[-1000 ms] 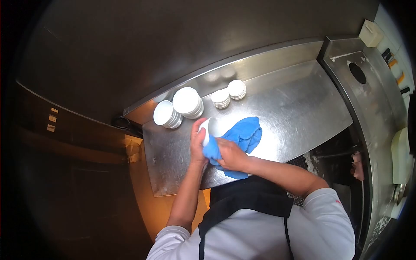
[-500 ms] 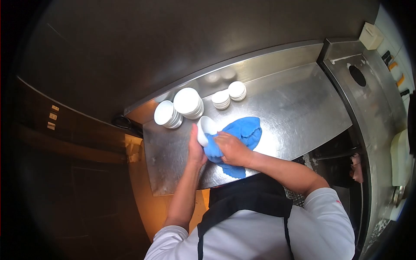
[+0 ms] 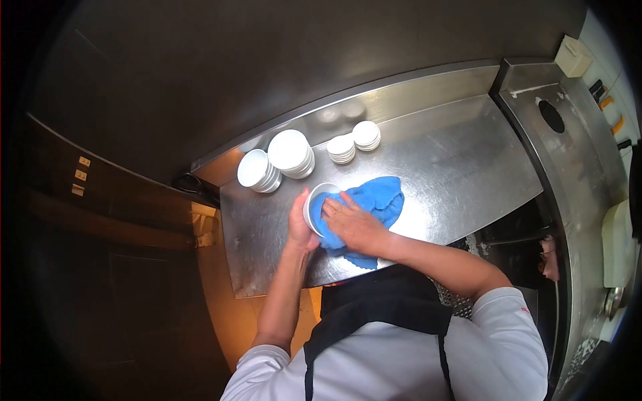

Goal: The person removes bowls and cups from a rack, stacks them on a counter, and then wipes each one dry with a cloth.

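My left hand point(image 3: 301, 222) grips a white bowl point(image 3: 308, 212) by its outer left side, holding it tilted with its mouth turned toward the right. Inside the bowl, my right hand point(image 3: 354, 226) presses a blue cloth point(image 3: 382, 194) against the inner wall, its fingers fairly straight over the fabric. The rest of the cloth trails right and down onto the steel table. Just beyond the bowl stand two stacks of white bowls, a smaller stack point(image 3: 257, 171) and a wider stack point(image 3: 291, 154). The bowl's underside is hidden.
Two short stacks of small white dishes, a left stack point(image 3: 341, 150) and a right stack point(image 3: 366, 136), stand near the raised back edge of the steel table point(image 3: 455, 154). A steel counter point(image 3: 535, 100) with a dark oval hole adjoins on the right. Knives point(image 3: 607, 103) hang beyond it.
The bowl has turned so more of its inside faces up. My right hand has moved from bunching the cloth at the rim to pressing it inside with straighter fingers.
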`<action>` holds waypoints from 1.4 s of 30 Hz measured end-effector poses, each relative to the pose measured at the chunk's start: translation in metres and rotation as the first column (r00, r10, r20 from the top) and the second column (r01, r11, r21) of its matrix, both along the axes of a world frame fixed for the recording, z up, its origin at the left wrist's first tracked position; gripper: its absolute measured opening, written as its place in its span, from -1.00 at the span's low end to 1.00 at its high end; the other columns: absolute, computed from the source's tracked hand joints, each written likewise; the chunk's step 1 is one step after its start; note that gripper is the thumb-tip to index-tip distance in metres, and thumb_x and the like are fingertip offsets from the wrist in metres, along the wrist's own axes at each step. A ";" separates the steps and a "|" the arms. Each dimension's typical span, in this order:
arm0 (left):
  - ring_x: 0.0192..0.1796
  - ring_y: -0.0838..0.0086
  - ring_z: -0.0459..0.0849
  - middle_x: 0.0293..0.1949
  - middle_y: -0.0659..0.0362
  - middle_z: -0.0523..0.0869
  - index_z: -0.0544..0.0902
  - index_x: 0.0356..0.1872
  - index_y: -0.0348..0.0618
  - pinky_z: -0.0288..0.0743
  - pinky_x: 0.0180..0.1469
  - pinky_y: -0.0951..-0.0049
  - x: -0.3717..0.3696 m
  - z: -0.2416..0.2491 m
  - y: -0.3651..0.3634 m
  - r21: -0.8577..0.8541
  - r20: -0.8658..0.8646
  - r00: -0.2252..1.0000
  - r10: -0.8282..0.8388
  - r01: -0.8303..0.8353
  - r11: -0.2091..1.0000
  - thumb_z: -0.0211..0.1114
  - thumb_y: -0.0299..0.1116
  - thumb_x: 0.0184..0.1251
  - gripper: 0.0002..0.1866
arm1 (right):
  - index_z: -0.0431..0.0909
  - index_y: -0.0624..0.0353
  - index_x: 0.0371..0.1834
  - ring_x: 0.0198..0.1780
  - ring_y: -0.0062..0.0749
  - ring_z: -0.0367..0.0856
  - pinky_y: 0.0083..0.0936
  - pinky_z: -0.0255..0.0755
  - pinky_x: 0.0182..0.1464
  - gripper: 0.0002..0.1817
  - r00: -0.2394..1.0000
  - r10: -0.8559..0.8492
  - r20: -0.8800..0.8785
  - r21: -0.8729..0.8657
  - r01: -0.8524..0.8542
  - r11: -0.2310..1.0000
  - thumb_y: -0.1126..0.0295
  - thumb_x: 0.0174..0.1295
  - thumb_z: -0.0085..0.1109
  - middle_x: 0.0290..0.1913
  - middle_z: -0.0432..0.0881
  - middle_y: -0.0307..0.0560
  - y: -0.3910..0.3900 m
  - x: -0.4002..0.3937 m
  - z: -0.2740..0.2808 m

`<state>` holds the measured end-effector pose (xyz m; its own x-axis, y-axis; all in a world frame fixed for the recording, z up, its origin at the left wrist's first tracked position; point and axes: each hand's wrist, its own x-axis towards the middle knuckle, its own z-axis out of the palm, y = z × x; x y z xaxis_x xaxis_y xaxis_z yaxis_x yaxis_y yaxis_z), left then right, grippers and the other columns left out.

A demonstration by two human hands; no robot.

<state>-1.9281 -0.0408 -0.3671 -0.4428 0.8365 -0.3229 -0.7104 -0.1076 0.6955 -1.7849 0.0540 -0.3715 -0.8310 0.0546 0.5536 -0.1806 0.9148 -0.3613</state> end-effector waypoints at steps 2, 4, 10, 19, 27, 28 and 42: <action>-0.03 0.29 0.71 -0.10 0.01 0.73 0.62 0.02 -0.22 0.55 0.12 0.25 0.007 0.010 0.003 0.004 -0.005 0.999 0.032 -0.032 0.999 -0.04 0.10 0.51 -0.45 | 0.50 0.36 0.15 0.38 0.05 0.41 -0.04 0.06 0.53 -0.40 0.998 0.024 0.066 -0.114 -0.017 0.993 0.57 -0.10 0.29 0.22 0.57 0.18 0.000 0.004 0.001; 0.02 0.30 0.69 0.03 -0.02 0.68 0.54 0.16 -0.26 0.53 0.15 0.27 0.016 0.006 0.002 0.019 -0.068 0.992 0.110 -0.109 0.994 -0.01 0.04 0.51 -0.46 | 0.52 0.36 0.12 0.40 0.01 0.40 -0.06 0.06 0.53 -0.44 0.950 0.066 0.307 -0.405 0.067 0.912 0.55 -0.06 0.28 0.22 0.56 0.18 -0.003 0.004 0.013; 0.08 0.23 0.68 0.04 -0.04 0.69 0.56 0.14 -0.27 0.52 0.20 0.22 0.009 -0.006 0.000 0.094 -0.118 0.992 0.033 -0.022 0.995 0.00 0.10 0.47 -0.41 | 0.52 0.32 0.12 0.31 0.11 0.48 -0.07 0.16 0.49 -0.45 0.997 0.014 -0.070 0.074 -0.009 0.997 0.55 -0.06 0.29 0.13 0.60 0.23 0.011 -0.005 -0.007; 0.15 0.19 0.66 0.07 -0.06 0.69 0.51 0.20 -0.35 0.45 0.29 0.20 0.007 0.002 0.003 0.163 -0.051 0.999 0.014 -0.005 0.987 -0.11 0.05 0.54 -0.39 | 0.55 0.31 0.09 0.12 -0.30 0.60 -0.30 0.47 0.22 -0.64 0.982 0.186 -0.033 -0.937 -0.095 0.335 0.30 0.33 0.19 0.01 0.66 0.08 0.027 0.007 0.006; 0.36 0.21 0.47 0.30 0.02 0.54 0.44 0.29 -0.26 0.32 0.41 0.08 0.033 0.021 0.007 0.331 -0.118 0.992 0.041 0.001 0.944 0.03 -0.11 0.57 -0.52 | 0.61 0.26 -0.11 -0.09 -0.50 0.62 -0.51 0.52 -0.11 -0.75 0.957 -0.290 -0.032 -0.644 0.202 0.738 0.30 0.31 0.23 -0.16 0.65 -0.14 0.067 0.017 -0.017; 0.32 0.25 0.52 0.26 0.05 0.57 0.44 0.29 -0.24 0.37 0.38 0.14 0.029 0.022 0.011 0.308 -0.158 0.985 0.063 -0.012 0.951 0.05 -0.10 0.57 -0.52 | 0.61 0.26 -0.10 -0.10 -0.50 0.62 -0.51 0.52 -0.12 -0.76 0.954 -0.298 0.024 -0.761 0.211 0.613 0.33 0.28 0.25 -0.15 0.65 -0.14 0.049 0.015 -0.008; 0.13 0.43 0.62 0.08 0.11 0.68 0.54 0.18 -0.34 0.43 0.25 0.35 0.038 0.012 0.015 0.206 -0.368 0.928 0.049 0.031 0.978 0.17 -0.10 0.51 -0.52 | 0.55 0.37 0.00 -0.11 -0.44 0.65 -0.43 0.52 -0.02 -0.72 0.964 -0.264 0.036 -0.892 0.150 0.427 0.41 0.32 0.21 -0.14 0.70 -0.07 0.056 0.008 -0.030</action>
<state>-1.8904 -0.0256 -0.3553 -0.5051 0.8620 0.0427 -0.4052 -0.2805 0.8702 -1.7768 0.1102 -0.4011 -0.6712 0.7213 0.1708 -0.1161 0.1252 -0.9853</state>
